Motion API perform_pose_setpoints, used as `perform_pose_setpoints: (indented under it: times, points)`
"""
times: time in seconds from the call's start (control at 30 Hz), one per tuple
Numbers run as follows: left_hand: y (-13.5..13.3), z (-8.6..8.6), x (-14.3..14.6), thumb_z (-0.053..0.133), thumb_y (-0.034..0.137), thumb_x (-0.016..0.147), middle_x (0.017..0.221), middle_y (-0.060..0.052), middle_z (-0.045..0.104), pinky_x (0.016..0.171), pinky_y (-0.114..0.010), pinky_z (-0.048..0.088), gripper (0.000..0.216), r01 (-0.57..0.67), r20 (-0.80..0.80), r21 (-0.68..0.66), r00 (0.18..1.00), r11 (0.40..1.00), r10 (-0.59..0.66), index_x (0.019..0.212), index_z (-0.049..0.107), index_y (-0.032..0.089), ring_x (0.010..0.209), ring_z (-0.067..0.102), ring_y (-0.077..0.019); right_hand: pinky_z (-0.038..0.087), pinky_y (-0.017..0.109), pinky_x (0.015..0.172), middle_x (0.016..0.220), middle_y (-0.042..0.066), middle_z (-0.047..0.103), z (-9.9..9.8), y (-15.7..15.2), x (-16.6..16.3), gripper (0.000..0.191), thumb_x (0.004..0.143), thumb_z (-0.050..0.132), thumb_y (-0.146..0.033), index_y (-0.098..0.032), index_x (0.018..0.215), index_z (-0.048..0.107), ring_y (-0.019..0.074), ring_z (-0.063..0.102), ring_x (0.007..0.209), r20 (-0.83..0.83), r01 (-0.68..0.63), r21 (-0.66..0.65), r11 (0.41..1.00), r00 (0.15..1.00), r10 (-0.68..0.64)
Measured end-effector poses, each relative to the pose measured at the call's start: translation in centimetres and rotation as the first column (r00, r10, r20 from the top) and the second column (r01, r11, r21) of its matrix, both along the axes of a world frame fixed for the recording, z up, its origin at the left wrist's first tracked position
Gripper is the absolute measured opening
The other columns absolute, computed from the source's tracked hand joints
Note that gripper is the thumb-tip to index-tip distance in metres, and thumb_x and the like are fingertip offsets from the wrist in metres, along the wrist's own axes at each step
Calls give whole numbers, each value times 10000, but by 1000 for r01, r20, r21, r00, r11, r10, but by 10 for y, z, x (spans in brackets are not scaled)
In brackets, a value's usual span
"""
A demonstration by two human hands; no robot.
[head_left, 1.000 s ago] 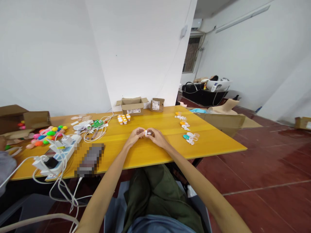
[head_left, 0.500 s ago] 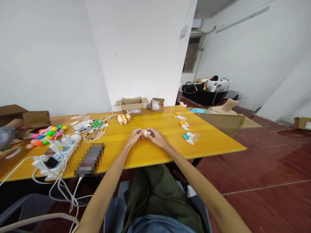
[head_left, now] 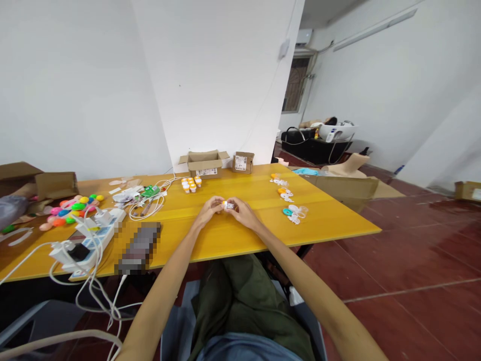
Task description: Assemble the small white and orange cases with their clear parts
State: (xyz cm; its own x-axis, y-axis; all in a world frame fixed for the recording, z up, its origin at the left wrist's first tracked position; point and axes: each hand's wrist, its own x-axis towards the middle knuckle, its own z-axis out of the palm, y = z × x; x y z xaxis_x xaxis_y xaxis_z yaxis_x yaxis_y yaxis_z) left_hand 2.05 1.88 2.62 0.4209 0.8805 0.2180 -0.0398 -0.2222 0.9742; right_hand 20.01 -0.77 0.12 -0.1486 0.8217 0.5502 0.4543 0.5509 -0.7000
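Note:
My left hand (head_left: 209,210) and my right hand (head_left: 242,211) meet over the middle of the yellow table (head_left: 233,240). Both pinch a small white and orange vial (head_left: 227,205) between their fingertips, just above the tabletop. Several like orange-capped vials (head_left: 191,184) stand in a group further back. To the right lie orange and teal round parts with clear pieces (head_left: 291,211).
Two open cardboard boxes (head_left: 205,163) sit at the table's far edge. A white power strip with chargers and cables (head_left: 90,237) and coloured round pieces (head_left: 73,207) fill the left side. Another person's grey sleeve (head_left: 11,208) shows at far left. Red tiled floor lies to the right.
My hands stay together at the same spot and have turned the vial slightly. The other person's sleeve at far left has moved up onto the table's edge.

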Motion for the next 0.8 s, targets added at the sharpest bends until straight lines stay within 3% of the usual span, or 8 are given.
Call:
perform_pose_setpoints:
  times: [0.17, 0.3, 0.63, 0.8]
  points:
    - [5, -4, 3, 734, 589, 765, 614, 6, 624, 625, -266, 459, 399, -15, -61, 12, 998, 1000, 16, 782, 677, 194, 608, 576, -139, 507, 329, 770, 931, 28, 716, 1, -1, 0, 150, 840, 623, -309, -245, 972, 655, 202, 636, 808, 9, -1, 16, 1000, 1000, 1]
    - [6, -5, 3, 727, 619, 758, 549, 16, 589, 588, -261, 435, 437, 16, -88, 31, 996, 999, -14, 734, 671, 186, 546, 538, -125, 507, 328, 773, 926, 29, 718, 2, -1, 1, 145, 837, 630, -319, -243, 959, 658, 202, 637, 807, 19, -6, 9, 1000, 1000, 6]
    - [1, -1, -2, 836, 487, 668, 888, -45, 724, 693, -266, 476, 396, 23, -24, 2, 999, 1000, -23, 894, 698, 192, 816, 648, -172, 512, 320, 746, 917, 22, 728, -2, 2, 1, 175, 832, 636, -316, -243, 986, 675, 199, 644, 790, -1, -5, -19, 1000, 1000, 5]
    - [3, -3, -2, 862, 445, 637, 938, -49, 725, 724, -276, 490, 403, 13, -12, -11, 1000, 1000, -13, 902, 697, 191, 852, 649, -180, 512, 319, 731, 923, 24, 733, -3, 4, 2, 182, 829, 644, -317, -243, 992, 678, 197, 640, 773, 0, -7, -21, 1000, 1000, 7]
